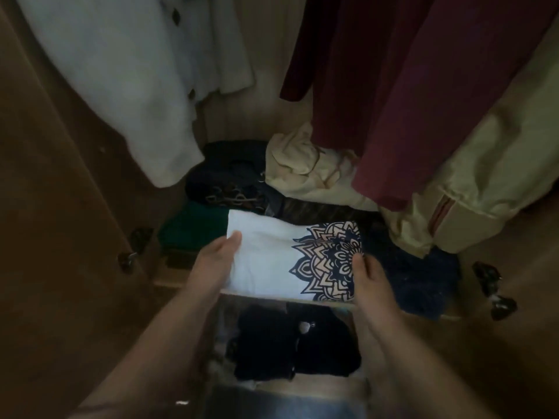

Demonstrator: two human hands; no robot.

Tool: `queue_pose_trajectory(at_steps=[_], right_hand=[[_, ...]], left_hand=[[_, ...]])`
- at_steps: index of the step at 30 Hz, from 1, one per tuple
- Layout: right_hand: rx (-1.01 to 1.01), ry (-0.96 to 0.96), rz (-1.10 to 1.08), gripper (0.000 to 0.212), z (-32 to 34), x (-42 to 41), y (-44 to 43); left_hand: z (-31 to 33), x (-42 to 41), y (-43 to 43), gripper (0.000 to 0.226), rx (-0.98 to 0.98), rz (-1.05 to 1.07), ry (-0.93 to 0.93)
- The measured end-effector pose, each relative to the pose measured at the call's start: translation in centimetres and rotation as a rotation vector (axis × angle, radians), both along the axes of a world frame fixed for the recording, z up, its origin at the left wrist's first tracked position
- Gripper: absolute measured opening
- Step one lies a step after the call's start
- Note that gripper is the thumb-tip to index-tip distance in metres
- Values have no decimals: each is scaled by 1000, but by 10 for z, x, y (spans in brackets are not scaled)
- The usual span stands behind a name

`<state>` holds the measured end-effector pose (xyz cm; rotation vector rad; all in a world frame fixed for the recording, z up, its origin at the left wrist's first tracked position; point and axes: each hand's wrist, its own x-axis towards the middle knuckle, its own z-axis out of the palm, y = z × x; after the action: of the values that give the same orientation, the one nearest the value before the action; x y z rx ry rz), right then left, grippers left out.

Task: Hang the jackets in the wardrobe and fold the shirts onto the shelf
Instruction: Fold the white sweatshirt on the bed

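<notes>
Reaching forward into the wardrobe, both bare forearms stretch from the lower corners toward the middle shelf (169, 282). The left hand (211, 264) grasps the left edge of a folded white shirt (266, 261), its thumb (234, 238) lying flat on top of the cloth and its other fingers hidden beneath. The right hand (373, 287) holds the right edge the same way, with its thumb (359, 260) pressed on the dark mandala print (328, 261) and the rest of its fingers out of sight under the shirt. So the shirt sits between the two thumbs, pinched at both ends, spanning the middle of the shelf's front edge. Whether it already rests on the shelf or is held just above it cannot be told.

Toward the shelf's left front corner lies a folded green garment (193, 228), just beside the shirt; behind it is a dark patterned pile (227, 182). A crumpled cream garment (302, 167) lies at the back, and a navy garment (417, 282) fills the right front corner. Above hang a white coat (121, 71), a maroon garment (408, 86) and a beige jacket (484, 176). Black clothes (287, 343) lie on the level below.
</notes>
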<state>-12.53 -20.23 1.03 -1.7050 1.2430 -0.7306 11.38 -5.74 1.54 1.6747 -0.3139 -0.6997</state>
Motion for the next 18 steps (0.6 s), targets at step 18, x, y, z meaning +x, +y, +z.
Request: queue_pose_trajectory(at_steps=[18], right_hand=[[-287,492,-189,47,-40,49,-73]], left_hand=[[-44,75,-106,58,466,-268,-576]])
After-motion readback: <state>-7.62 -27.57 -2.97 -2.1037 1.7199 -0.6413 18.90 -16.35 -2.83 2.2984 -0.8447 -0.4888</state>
